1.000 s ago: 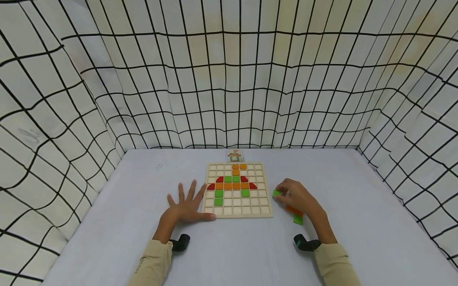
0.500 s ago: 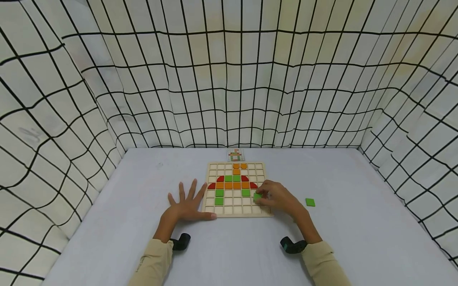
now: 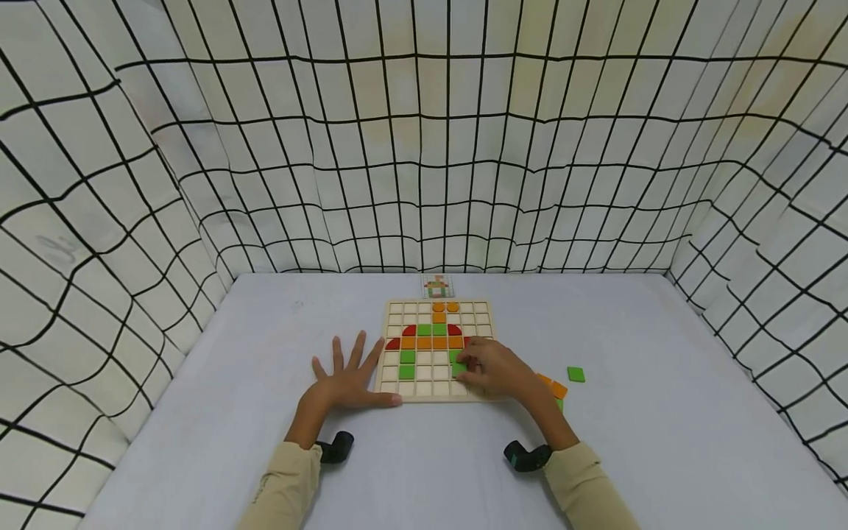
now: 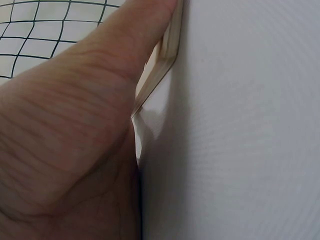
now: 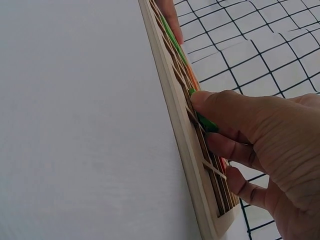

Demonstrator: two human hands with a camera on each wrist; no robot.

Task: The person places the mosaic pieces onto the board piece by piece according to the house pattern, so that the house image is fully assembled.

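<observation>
A wooden grid board (image 3: pixel 430 400) lies on the white table, with orange, red and green tiles set in several cells. My right hand (image 3: pixel 497 368) is over its right side and pinches a green square tile (image 5: pixel 206 122) between thumb and fingers. That tile is at a cell just below another green square on the board. My left hand (image 3: pixel 344 386) lies flat with fingers spread at the board's left side, thumb along the near left corner. In the left wrist view, the thumb (image 4: pixel 135 35) covers part of the board's edge.
A small picture card (image 3: pixel 438 286) lies behind the board. To the right are a loose green tile (image 3: pixel 576 375) and orange tiles (image 3: pixel 556 387), with another green piece partly hidden by the right forearm. Black netting (image 3: pixel 450 162) over white walls surrounds the table.
My right hand has carried the green tile from the table on the right leftward onto the board, down to a cell in the right green column. My left hand has stayed in place.
</observation>
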